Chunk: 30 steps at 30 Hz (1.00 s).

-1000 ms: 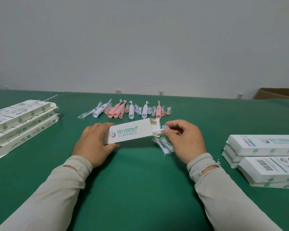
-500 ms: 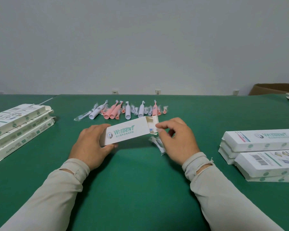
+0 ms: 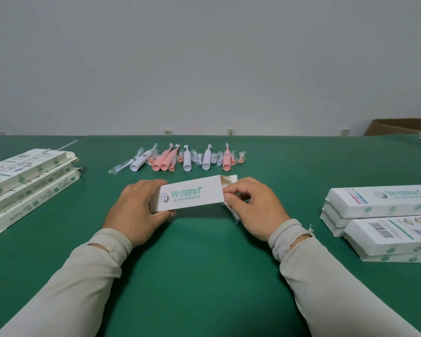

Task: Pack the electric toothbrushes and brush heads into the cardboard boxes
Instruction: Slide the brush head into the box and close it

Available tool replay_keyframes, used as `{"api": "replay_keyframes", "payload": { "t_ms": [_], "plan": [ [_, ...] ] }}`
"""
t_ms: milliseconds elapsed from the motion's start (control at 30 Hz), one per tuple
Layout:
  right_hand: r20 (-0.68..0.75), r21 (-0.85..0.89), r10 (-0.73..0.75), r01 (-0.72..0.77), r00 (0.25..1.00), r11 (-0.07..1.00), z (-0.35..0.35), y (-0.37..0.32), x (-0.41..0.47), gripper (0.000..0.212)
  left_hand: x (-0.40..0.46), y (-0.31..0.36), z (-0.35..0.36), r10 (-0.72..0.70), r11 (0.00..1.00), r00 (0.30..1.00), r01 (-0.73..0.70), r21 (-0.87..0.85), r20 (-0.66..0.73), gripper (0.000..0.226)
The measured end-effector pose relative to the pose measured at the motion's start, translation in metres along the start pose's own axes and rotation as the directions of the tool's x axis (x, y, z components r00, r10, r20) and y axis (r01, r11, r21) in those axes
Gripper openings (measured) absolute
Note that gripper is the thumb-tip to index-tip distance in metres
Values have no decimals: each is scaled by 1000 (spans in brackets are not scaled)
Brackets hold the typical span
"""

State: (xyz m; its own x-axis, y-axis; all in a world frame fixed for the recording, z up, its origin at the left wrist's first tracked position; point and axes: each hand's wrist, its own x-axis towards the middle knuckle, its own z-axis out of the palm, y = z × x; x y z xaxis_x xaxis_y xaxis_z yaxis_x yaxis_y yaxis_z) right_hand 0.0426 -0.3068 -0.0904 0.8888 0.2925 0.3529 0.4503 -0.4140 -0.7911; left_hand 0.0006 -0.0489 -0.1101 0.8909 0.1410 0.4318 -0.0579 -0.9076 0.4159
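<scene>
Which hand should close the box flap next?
Probably the right hand: its fingers already pinch the open end of the box, while the left hand grips the far closed end, steadying it.

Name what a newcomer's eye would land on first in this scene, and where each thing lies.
The white Wisdent box at the centre, gripped at one end by the left hand while the right hand pinches its open end. Behind it lies a row of pink and white electric toothbrushes on the green table.
</scene>
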Motion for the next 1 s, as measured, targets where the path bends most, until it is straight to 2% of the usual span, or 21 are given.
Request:
{"api": "replay_keyframes", "payload": {
  "t_ms": [267,333,400,467,600,733,833,933,1000],
  "plan": [
    [29,44,-29,28,999,999,-1,-1,0,20,-1,7,1,-20,996,999,15,90,46,70],
    [-146,104,-13,28,989,994,-9,0,4,24,0,6,-2,-41,996,999,41,74,3,61],
    [-360,124,68,-25,930,992,-22,5,8,23,2,3,-4,-77,994,995,81,74,-57,54],
    [-427,70,149,-132,892,989,-29,14,10,20,3,0,-6,-114,990,988,122,76,-100,51],
    [-205,-195,256,-295,945,935,-16,20,7,12,3,2,-3,-163,984,982,169,58,-93,49],
    [-53,-473,312,-299,949,829,-5,14,5,6,3,2,-2,-162,985,984,166,44,-74,49],
    [-40,-545,363,-325,931,773,-7,9,4,28,2,2,-3,-162,985,984,165,39,-72,50],
    [-53,-607,360,-316,931,729,-11,7,5,35,2,3,-2,-151,988,986,153,29,-71,50],
    [-116,-524,312,-325,943,787,-13,4,3,38,2,4,-3,-133,991,989,134,22,-67,51]
  ]
}}
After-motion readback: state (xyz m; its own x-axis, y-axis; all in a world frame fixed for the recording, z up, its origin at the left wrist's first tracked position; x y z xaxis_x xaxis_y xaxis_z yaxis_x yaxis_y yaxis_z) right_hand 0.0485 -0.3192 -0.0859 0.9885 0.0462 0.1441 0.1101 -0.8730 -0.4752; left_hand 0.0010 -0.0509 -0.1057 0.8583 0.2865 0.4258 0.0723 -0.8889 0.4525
